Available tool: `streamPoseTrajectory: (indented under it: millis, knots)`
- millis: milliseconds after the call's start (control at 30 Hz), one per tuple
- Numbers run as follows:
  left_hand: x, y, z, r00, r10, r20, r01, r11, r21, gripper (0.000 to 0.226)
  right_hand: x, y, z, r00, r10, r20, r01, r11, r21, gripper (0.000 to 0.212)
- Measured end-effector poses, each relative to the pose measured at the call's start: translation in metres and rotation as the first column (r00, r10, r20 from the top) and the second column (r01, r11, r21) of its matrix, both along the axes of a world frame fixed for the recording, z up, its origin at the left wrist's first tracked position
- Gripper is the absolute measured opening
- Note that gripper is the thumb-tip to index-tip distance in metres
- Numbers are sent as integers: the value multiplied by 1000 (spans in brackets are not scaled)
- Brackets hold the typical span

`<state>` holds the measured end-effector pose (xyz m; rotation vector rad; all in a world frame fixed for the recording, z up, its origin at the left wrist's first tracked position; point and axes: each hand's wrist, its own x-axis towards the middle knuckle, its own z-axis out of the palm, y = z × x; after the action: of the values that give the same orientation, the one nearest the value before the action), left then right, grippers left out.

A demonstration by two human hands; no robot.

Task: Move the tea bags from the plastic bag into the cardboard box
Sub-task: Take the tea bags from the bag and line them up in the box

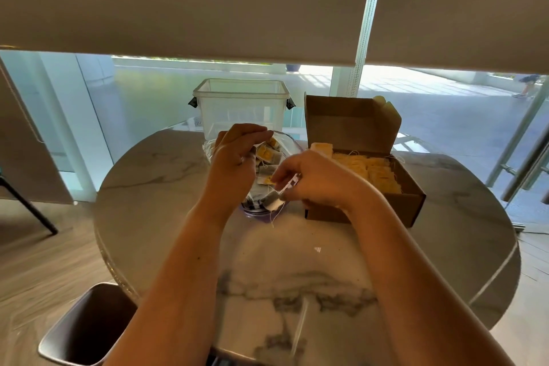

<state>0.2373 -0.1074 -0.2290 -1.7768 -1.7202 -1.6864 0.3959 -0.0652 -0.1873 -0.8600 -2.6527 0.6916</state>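
- my table point(326, 261): white marble, grey veins
- cardboard box point(407, 202): brown
- tea bags point(372, 169) in it: yellow tags
- plastic bag point(285, 142): clear
- tub point(242, 107): clear, black clips

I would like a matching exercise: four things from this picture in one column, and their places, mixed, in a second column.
Things:
1. plastic bag
2. cardboard box
3. clear container
4. tea bag

Places:
A. behind the plastic bag, at the table's far edge
B. pinched by the right hand
C. held open by the left hand
D. right of the plastic bag, lid up

Pairs: 1-C, 2-D, 3-A, 4-B
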Motion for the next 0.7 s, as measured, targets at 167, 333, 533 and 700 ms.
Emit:
streamPoseTrajectory:
  millis: [167,333,533,700]
  knots:
    - [2,0,1,1000,10,-2,-10,1000,-16,49,-23,-3,-16,909,-47,415,-44,977,207,48]
    - [2,-1,1,1000,8,9,-7,1000,-25,47,-28,-4,-12,928,-93,361,-11,961,277,30]
    - [4,-4,3,998,-49,45,51,998,-41,34,-10,7,-8,989,-58,-138,73,991,110,20]
    - [14,-11,9,996,-68,58,74,993,-95,17,-3,11,3,888,-125,-442,152,988,28,17]
